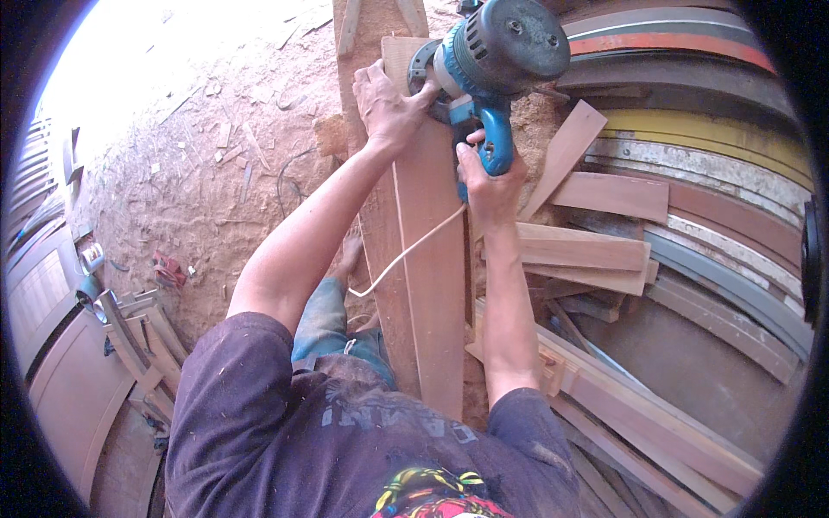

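Note:
A teal router point(471, 65) with a black motor cap stands on its round base at the far end of a long reddish wooden board point(432, 285). My right hand point(494, 186) is wrapped around its teal D-shaped handle. On the other side, my left hand point(393, 108) has its thumb against the router's base, while its curled fingers rest by the board's left edge. From the handle, a white cord point(406, 255) runs back over the board toward my legs. The base hides the cutter and the board surface under it.
Beneath the board lies a wider plank point(380, 198). Several offcuts point(596, 250) and stacked boards point(691, 177) crowd the right side, with long timber strips point(630, 406) nearer me. Sawdust and chips cover the ground point(207, 164) on the left. Panels point(73, 363) stand at lower left.

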Demonstrator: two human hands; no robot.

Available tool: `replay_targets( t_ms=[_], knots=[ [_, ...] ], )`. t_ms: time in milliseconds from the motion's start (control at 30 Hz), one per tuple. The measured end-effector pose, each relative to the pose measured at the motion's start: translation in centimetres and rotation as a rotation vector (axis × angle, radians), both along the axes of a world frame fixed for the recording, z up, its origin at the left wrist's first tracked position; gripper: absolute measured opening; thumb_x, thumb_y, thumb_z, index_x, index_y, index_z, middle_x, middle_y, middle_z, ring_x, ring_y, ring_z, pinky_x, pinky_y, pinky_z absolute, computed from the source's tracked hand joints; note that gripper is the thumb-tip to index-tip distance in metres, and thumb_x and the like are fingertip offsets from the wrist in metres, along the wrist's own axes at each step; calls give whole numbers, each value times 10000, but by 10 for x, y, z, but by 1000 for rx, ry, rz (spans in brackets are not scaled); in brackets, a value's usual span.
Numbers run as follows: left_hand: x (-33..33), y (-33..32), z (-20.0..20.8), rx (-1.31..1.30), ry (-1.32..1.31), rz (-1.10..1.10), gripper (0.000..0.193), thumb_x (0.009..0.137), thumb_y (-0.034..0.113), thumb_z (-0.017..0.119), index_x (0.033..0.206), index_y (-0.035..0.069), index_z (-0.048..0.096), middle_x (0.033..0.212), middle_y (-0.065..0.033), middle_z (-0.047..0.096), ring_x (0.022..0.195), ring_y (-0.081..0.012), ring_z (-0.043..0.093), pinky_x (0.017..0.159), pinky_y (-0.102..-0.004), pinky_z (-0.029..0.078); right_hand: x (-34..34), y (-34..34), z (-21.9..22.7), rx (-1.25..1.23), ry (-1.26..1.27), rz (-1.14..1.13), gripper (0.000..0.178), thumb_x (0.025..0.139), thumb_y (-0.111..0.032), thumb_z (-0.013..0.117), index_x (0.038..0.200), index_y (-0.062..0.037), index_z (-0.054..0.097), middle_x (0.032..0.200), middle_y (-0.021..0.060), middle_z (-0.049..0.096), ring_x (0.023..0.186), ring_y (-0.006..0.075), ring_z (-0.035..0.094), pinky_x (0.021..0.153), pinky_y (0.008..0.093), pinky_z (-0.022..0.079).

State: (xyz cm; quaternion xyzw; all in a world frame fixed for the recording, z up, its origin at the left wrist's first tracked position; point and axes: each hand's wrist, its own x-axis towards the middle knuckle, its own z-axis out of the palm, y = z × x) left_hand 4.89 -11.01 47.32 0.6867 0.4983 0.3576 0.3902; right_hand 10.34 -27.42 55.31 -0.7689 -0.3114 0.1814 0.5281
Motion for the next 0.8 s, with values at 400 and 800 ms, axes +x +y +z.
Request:
replay_targets(
  t_ms=[400,800],
  knots=[
    [-16,-30,11,-170,-83,-7,983,749,426,886,1485,-7,400,1300,-281,641,1208,-423,643,1057,-466,497,-7,-23,-14,-13,-6,-43,114,867,-33,733,963,-49,673,747,-7,622,651,87,577,606,286,464],
    [-37,-65,4,-178,-75,-56,984,768,427,868,1504,7,367,1321,-290,627,1211,-410,647,1047,-461,497,-28,-65,-22,-69,22,-75,133,841,-84,755,962,-56,707,819,33,695,745,141,660,706,325,527]
  ],
)
